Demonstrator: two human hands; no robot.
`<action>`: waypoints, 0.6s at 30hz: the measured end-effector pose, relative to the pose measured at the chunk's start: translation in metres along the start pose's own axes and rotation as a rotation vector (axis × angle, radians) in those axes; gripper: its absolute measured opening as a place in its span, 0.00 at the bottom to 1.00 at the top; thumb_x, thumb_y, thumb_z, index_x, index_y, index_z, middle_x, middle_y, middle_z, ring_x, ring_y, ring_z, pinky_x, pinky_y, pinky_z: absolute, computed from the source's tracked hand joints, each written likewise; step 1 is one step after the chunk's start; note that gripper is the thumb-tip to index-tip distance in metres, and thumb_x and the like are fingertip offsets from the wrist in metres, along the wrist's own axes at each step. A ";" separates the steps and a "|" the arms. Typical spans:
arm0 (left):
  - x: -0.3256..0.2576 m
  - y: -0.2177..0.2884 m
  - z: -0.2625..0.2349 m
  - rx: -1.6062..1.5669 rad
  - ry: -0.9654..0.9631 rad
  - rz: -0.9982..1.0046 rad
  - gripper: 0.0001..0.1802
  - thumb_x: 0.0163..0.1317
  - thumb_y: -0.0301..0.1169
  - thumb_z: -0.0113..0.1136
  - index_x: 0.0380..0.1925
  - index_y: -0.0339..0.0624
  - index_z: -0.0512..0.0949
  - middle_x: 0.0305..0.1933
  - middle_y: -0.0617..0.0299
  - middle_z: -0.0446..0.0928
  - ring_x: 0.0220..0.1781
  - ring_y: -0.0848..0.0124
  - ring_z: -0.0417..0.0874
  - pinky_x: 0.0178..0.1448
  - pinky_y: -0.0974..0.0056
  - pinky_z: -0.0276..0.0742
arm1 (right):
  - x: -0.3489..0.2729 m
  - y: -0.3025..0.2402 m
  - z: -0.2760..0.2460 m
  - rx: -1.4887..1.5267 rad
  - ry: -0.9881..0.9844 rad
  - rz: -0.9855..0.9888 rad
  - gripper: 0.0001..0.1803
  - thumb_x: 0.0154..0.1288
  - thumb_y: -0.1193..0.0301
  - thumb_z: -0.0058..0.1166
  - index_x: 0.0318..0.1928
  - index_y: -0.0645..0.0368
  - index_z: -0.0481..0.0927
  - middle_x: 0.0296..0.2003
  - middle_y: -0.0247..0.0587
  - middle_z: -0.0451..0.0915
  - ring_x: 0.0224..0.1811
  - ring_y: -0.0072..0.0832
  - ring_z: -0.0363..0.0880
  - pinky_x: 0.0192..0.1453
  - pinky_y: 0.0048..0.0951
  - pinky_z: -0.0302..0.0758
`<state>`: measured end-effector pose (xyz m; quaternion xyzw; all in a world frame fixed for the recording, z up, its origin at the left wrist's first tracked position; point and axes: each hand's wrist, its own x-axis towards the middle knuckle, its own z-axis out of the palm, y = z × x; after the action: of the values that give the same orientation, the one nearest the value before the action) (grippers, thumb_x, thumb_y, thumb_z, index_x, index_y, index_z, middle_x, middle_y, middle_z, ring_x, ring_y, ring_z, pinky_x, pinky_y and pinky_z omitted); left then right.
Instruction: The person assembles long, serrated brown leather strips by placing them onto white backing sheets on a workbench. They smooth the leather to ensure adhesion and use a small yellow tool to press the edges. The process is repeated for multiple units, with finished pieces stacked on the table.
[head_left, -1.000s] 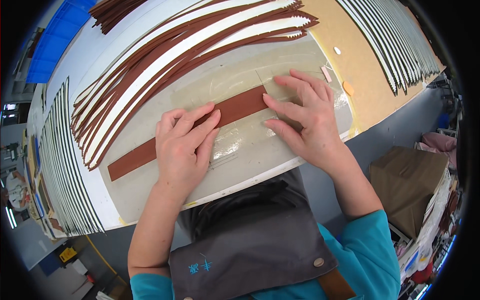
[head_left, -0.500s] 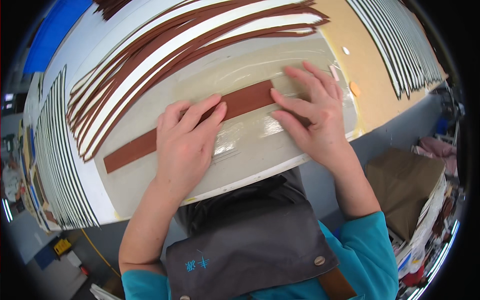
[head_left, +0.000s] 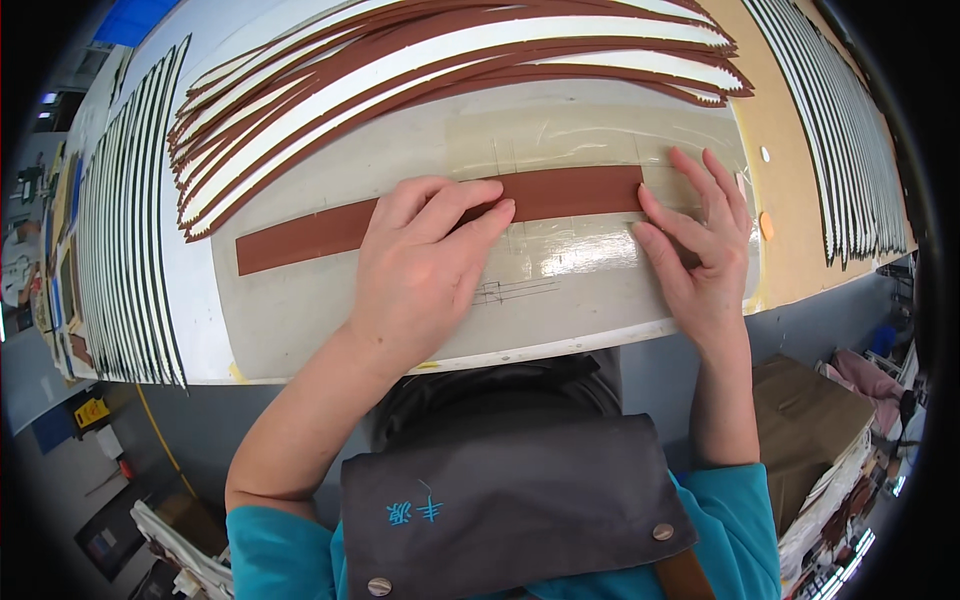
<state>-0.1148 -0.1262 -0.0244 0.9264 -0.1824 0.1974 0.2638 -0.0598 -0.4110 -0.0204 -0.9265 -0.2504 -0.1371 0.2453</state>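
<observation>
Since a second before, both hands had slid outward along the long brown leather strip [head_left: 440, 212], which lay flat across the glossy translucent plastic sheet [head_left: 300, 310] taped over the wide white worktable [head_left: 190, 280], below a fan of curved brown and white strips [head_left: 450, 50]. The left hand [head_left: 420, 265] lay spread, fingers together, pressing the strip's middle, seemingly to hold it flat. The right hand [head_left: 700, 245] rested open, fingers slightly apart, on the strip's right end, apparently steadying it against the sheet's marked lines.
</observation>
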 end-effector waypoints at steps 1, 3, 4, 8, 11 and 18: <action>0.001 0.001 0.000 0.000 -0.001 -0.002 0.15 0.60 0.19 0.71 0.48 0.41 0.91 0.55 0.63 0.88 0.52 0.58 0.82 0.55 0.59 0.80 | 0.000 0.000 0.000 -0.001 -0.002 0.000 0.17 0.61 0.68 0.76 0.52 0.46 0.95 0.68 0.42 0.81 0.78 0.49 0.68 0.80 0.50 0.59; 0.001 0.001 0.000 0.003 -0.001 -0.002 0.15 0.60 0.20 0.71 0.48 0.40 0.91 0.56 0.63 0.88 0.52 0.58 0.82 0.55 0.59 0.80 | 0.000 0.001 0.000 -0.003 -0.005 0.000 0.17 0.61 0.68 0.76 0.52 0.46 0.95 0.68 0.43 0.81 0.78 0.49 0.68 0.80 0.50 0.59; 0.001 0.000 0.001 0.004 0.000 0.002 0.15 0.60 0.20 0.71 0.48 0.40 0.91 0.57 0.63 0.88 0.52 0.58 0.82 0.55 0.59 0.80 | 0.000 0.001 0.000 -0.001 -0.007 0.000 0.17 0.61 0.68 0.76 0.52 0.46 0.95 0.68 0.43 0.81 0.78 0.49 0.68 0.80 0.50 0.59; 0.001 0.000 0.001 0.018 0.003 0.005 0.15 0.60 0.20 0.71 0.48 0.40 0.90 0.57 0.64 0.88 0.52 0.58 0.82 0.56 0.59 0.80 | 0.000 0.001 0.000 0.000 -0.012 0.004 0.17 0.61 0.68 0.76 0.52 0.46 0.95 0.68 0.43 0.81 0.78 0.50 0.68 0.80 0.51 0.59; 0.002 0.003 0.001 0.053 -0.023 -0.006 0.17 0.61 0.20 0.69 0.51 0.41 0.90 0.58 0.65 0.88 0.53 0.57 0.82 0.59 0.56 0.78 | -0.001 0.001 -0.001 -0.014 -0.011 0.001 0.17 0.61 0.68 0.76 0.52 0.45 0.95 0.68 0.43 0.82 0.78 0.51 0.68 0.80 0.51 0.59; 0.003 0.003 -0.003 0.096 -0.086 -0.009 0.16 0.65 0.20 0.66 0.53 0.41 0.88 0.61 0.64 0.86 0.57 0.56 0.81 0.64 0.53 0.75 | -0.001 0.007 0.002 0.054 0.082 -0.020 0.15 0.62 0.70 0.74 0.51 0.45 0.95 0.66 0.46 0.82 0.75 0.49 0.72 0.79 0.50 0.61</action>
<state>-0.1144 -0.1278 -0.0198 0.9465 -0.1796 0.1646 0.2117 -0.0565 -0.4150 -0.0252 -0.9105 -0.2530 -0.1707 0.2791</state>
